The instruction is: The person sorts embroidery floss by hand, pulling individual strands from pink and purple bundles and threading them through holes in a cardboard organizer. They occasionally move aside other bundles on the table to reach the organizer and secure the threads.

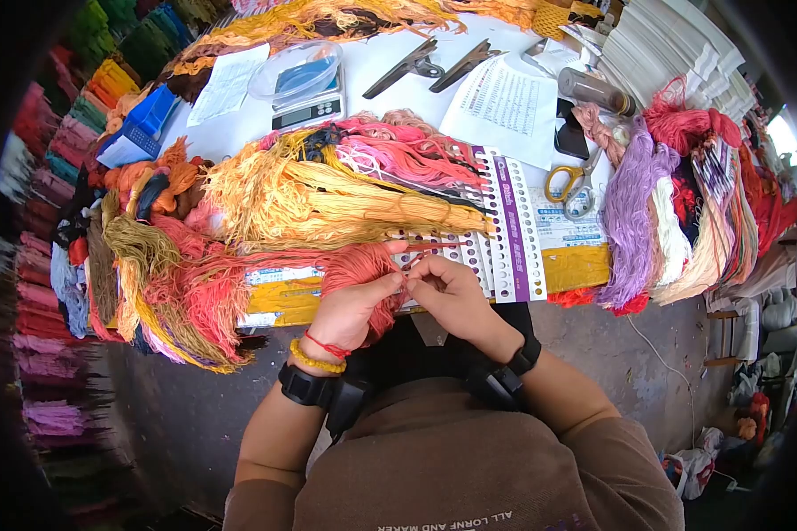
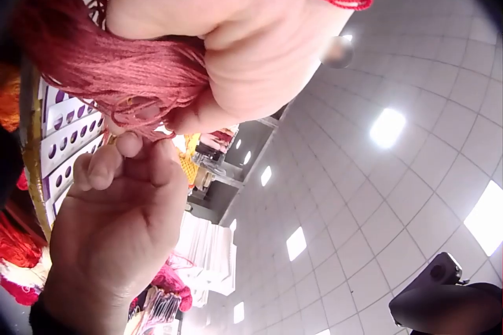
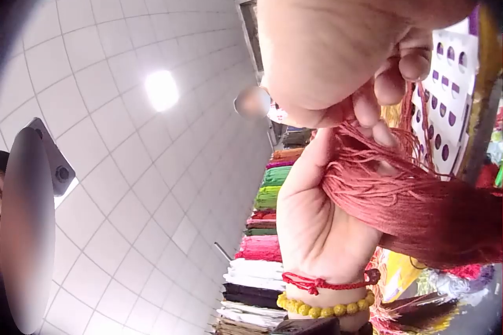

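Note:
A thick bundle of dusty-red thread (image 1: 363, 269) (image 2: 118, 68) (image 3: 409, 209) lies across the left hand (image 1: 350, 305) (image 2: 236, 44) (image 3: 330, 225), whose thumb and fingers grip it near its looped end. Fingertips of the right hand (image 1: 456, 301) (image 2: 118, 225) (image 3: 354, 44) pinch a few strands at that end, close beside the left thumb. Under the hands is a white card with rows of holes (image 1: 515, 239) (image 2: 75, 135) (image 3: 446, 91). Just beyond them lies a large yellow-orange thread bundle (image 1: 328, 199).
Coloured thread piles hang over the table's left and right edges. Behind are a digital scale (image 1: 308, 111), two black clips (image 1: 403, 66), a printed sheet (image 1: 505, 106), a phone (image 1: 569, 133) and yellow-handled scissors (image 1: 571, 188). Racks of thread stand at the left.

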`<state>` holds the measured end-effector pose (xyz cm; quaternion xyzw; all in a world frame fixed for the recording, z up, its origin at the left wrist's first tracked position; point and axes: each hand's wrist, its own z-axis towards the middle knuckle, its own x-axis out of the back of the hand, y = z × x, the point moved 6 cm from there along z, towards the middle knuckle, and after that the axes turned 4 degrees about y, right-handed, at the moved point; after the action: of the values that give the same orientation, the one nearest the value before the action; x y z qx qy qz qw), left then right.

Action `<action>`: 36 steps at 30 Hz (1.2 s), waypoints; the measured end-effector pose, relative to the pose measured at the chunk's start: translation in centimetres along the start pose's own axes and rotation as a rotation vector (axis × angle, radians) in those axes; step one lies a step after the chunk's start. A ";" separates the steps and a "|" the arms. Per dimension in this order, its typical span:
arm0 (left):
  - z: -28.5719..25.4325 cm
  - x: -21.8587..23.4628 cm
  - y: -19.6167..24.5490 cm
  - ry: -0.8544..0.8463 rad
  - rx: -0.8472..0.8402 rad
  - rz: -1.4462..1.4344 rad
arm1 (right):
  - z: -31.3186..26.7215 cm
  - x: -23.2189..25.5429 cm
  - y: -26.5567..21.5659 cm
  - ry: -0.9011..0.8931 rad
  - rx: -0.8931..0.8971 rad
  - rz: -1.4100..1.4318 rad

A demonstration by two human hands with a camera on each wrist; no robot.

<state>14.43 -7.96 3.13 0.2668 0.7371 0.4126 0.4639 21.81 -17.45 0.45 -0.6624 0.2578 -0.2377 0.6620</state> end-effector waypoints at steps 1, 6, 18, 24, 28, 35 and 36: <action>0.0 0.1 -0.1 0.000 0.000 0.000 | 0.0 0.0 0.0 0.001 -0.004 0.001; -0.1 0.4 -0.2 -0.005 0.052 -0.064 | 0.1 -0.2 0.6 -0.004 0.005 0.009; 0.1 0.8 -0.8 0.015 -0.005 0.008 | 0.2 -0.3 1.4 0.000 0.021 0.015; 0.1 1.1 -1.1 0.044 0.019 0.002 | 0.2 -0.3 1.5 0.008 -0.004 0.042; 0.2 1.0 -1.2 0.029 -0.002 0.033 | 0.3 -0.3 2.0 0.006 -0.014 0.032; 0.3 1.4 -1.8 0.029 0.007 0.051 | 0.1 -0.3 1.7 -0.003 -0.055 0.042; 0.3 1.4 -2.0 0.028 0.015 0.041 | 0.1 -0.3 1.8 -0.003 -0.056 0.042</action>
<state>14.07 -7.74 0.72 0.2796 0.7409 0.4204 0.4430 21.65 -17.15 -1.32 -0.6753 0.2771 -0.2156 0.6486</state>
